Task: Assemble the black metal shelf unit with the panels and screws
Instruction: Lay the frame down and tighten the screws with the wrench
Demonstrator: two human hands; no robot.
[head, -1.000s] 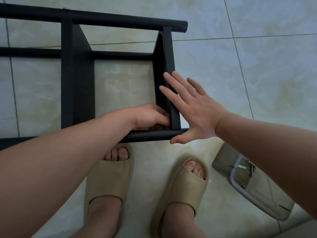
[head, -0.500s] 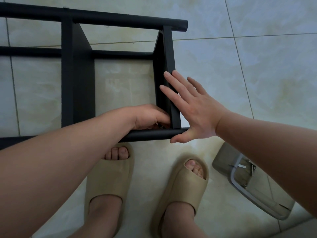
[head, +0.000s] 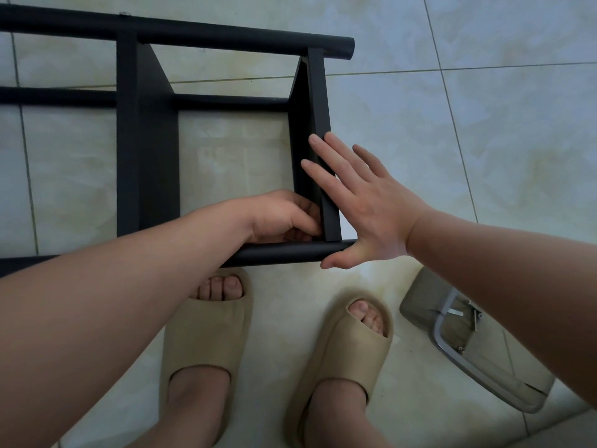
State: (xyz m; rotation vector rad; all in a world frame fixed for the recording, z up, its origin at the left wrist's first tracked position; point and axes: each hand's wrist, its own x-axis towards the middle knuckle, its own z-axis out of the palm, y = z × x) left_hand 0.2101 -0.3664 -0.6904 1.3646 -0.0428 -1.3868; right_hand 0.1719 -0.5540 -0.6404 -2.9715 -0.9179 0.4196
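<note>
Right hand (head: 365,208) flat against black metal end panel (head: 318,101); left hand (head: 281,218) curled at corner, contents hidden. Looks rigid; hold by round black tube (head: 277,253).

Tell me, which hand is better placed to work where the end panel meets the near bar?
The left hand: its fingers curl at that joint, inside the shelf frame. The right hand lies flat against the end panel, likely bracing it.
</note>
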